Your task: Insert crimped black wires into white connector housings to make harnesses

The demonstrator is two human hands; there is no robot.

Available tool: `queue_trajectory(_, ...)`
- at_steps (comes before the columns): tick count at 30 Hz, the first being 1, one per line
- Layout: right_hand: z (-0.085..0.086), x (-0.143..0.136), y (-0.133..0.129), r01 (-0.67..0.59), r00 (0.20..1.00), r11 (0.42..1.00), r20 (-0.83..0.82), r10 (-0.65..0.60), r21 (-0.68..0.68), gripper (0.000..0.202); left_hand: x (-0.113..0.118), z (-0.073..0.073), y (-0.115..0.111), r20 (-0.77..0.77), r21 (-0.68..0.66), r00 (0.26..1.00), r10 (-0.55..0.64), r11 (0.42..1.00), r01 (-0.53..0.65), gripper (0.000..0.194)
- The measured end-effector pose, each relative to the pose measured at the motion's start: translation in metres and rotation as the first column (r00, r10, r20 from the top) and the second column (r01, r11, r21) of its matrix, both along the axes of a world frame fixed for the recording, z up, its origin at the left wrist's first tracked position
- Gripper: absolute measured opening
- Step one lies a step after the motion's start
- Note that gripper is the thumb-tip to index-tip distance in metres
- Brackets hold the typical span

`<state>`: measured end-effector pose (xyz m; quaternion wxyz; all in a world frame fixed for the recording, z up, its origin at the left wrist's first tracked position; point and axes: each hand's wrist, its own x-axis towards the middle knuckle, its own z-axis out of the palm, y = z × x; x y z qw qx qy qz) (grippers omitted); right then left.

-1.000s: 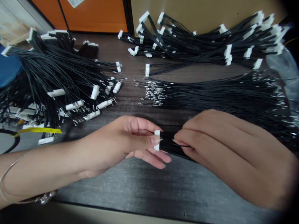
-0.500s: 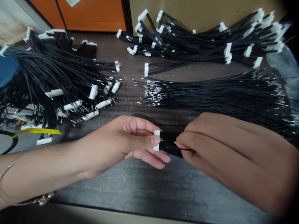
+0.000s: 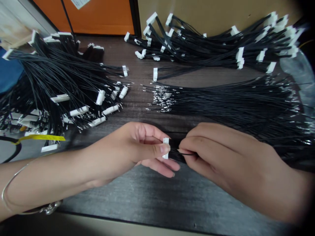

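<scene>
Between the thumb and fingers of my left hand [image 3: 147,147] is a small white connector housing [image 3: 166,154], held near the middle of the table. Black wires [image 3: 174,152] run out of its right side toward my other hand. My right hand [image 3: 216,160] is closed close to the housing, pinching a thin black wire [image 3: 185,154] between thumb and forefinger. The wire's tip is hard to make out beside the housing. Above my hands lies a bundle of loose black wires [image 3: 216,98] with shiny metal terminals at both ends.
At left is a heap of wires [image 3: 61,72] with white connectors, a yellow tag [image 3: 41,138] beside it. More connector cables [image 3: 201,42] lie along the back by a tan panel [image 3: 209,16] and an orange panel [image 3: 103,16]. Clear plastic [image 3: 300,72] sits at right; the table's front edge [image 3: 137,223] is below.
My right hand has moved left, closer to the white connector housing, with the wire still pinched. My left hand keeps its hold and has hardly moved. The view has shifted slightly.
</scene>
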<state>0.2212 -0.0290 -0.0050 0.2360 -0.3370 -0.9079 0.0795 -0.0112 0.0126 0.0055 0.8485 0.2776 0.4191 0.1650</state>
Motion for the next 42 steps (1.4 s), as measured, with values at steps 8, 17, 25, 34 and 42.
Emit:
queue_trajectory(8,-0.003,-0.001,0.0,0.049,0.998,0.996,-0.042,-0.053,-0.08,0.035,0.001,0.0,-0.001,0.008,0.014,1.0,0.011,1.0,-0.011,0.014)
queue_trajectory(17,-0.002,-0.007,0.004,0.03,0.999,0.999,-0.042,-0.032,-0.031,0.027,0.002,0.001,0.0,-0.02,0.038,0.999,-0.026,0.999,0.027,0.014)
queue_trajectory(25,0.02,-0.001,0.007,-0.07,0.998,0.993,0.013,0.069,0.099,0.039,0.002,0.002,-0.001,0.046,-0.017,0.999,0.018,1.0,-0.018,0.015)
queue_trajectory(34,0.014,0.012,0.007,-0.026,0.999,0.999,0.049,0.024,0.032,0.041,0.0,-0.001,0.001,0.039,0.004,0.999,0.016,1.0,-0.017,0.013)
queue_trajectory(42,0.018,-0.003,0.01,0.079,0.994,0.96,-0.057,-0.098,-0.269,0.029,0.0,-0.001,-0.001,0.062,0.042,0.998,-0.028,0.999,0.025,0.014)
